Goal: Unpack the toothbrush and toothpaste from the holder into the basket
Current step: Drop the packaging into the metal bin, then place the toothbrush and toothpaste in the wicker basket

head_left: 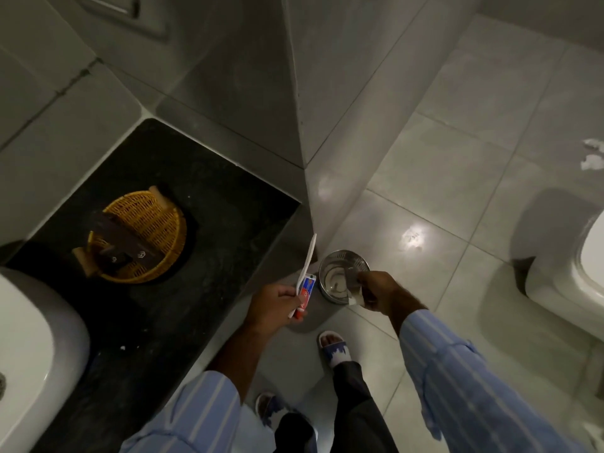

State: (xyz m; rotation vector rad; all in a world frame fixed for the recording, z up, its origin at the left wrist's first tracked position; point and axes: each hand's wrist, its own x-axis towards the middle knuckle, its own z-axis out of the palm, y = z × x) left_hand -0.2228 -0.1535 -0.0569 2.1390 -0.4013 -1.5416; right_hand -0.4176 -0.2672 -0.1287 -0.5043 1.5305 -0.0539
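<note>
Now holder (340, 276) empty in right hand (380, 292); left hand (277, 304) w/ toothbrush (306, 260), toothpaste (305, 293).

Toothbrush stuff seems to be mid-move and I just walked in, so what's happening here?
A person stands at a dark counter. Their left hand grips a white toothbrush and a toothpaste tube together. The right hand holds the steel holder, which looks empty. Neither item is in the yellow basket yet.

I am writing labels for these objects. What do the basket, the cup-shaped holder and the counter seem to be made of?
Basket: woven wicker or rattan, yellow, judging by its ribbed weave.
Holder: probably polished steel; its inside is shiny and reflective.
Counter: dark stone, perhaps granite, with faint speckles; the dim light leaves this uncertain.
</note>
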